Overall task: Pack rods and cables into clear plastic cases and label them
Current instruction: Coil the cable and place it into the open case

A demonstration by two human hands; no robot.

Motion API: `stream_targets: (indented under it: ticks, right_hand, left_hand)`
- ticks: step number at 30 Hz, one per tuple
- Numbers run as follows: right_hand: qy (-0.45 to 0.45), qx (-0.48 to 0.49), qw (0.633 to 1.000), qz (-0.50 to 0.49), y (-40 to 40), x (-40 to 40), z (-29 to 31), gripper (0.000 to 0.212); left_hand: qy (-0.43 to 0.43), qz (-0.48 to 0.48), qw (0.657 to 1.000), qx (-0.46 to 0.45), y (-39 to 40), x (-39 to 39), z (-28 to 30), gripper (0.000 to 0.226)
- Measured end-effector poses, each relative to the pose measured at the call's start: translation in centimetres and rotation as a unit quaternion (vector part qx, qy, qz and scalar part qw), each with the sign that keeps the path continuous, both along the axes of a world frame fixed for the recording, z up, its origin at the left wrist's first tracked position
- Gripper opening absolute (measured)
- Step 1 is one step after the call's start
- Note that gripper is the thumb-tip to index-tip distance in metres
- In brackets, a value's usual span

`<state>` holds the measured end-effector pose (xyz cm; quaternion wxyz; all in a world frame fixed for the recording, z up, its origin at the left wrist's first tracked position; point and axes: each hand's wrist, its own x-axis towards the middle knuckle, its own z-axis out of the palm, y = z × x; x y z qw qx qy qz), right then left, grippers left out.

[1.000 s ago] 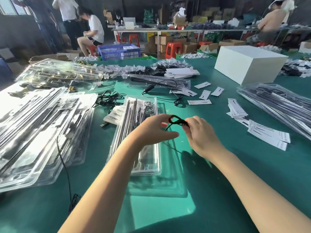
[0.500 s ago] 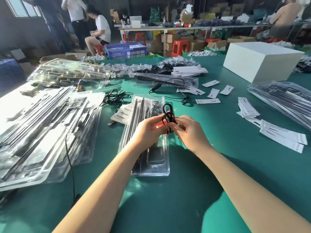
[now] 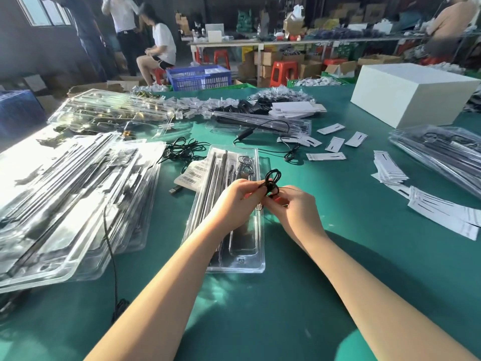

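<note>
A thin black cable (image 3: 272,182) is wound into small loops, held just above an open clear plastic case (image 3: 235,264) lying lengthwise on the green table. My left hand (image 3: 234,198) pinches the coil from the left and my right hand (image 3: 295,208) pinches it from the right. Dark rods (image 3: 216,170) lie in the case's left slots, and metal rings (image 3: 244,162) sit at its far end. Barcode labels (image 3: 191,175) lie just left of the case, with a USB plug (image 3: 175,190) beside them.
Stacks of clear cases (image 3: 65,194) fill the left side. Loose black cables (image 3: 182,149) lie beyond the case. White paper cards (image 3: 442,212) and bagged goods (image 3: 440,152) lie on the right, a white box (image 3: 408,95) at the back right. People stand and sit beyond the table.
Both hands have moved with the cable from right of the case to over it. The cable's loop has turned upright and become a tighter coil.
</note>
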<state>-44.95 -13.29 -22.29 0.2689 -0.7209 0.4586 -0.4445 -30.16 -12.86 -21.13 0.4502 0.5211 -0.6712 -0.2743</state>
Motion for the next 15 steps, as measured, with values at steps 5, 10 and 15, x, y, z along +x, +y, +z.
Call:
stream_targets:
  ticks: [5,10,15]
  right_hand:
    - [-0.171,0.083,0.981,0.049,0.9,0.3,0.2,0.02]
    - [-0.128,0.077,0.988,0.041,0.9,0.0,-0.1,0.009]
    - [-0.068,-0.022,0.997,0.016,0.9,0.1,-0.8,0.009]
  left_hand:
    - [-0.044,0.007,0.996,0.075,0.3,-0.3,1.3,0.023]
    - [-0.104,0.057,0.99,0.075,1.1,-0.3,2.9,0.022]
    - [-0.296,0.001,0.944,0.144,4.7,0.9,4.7,0.053]
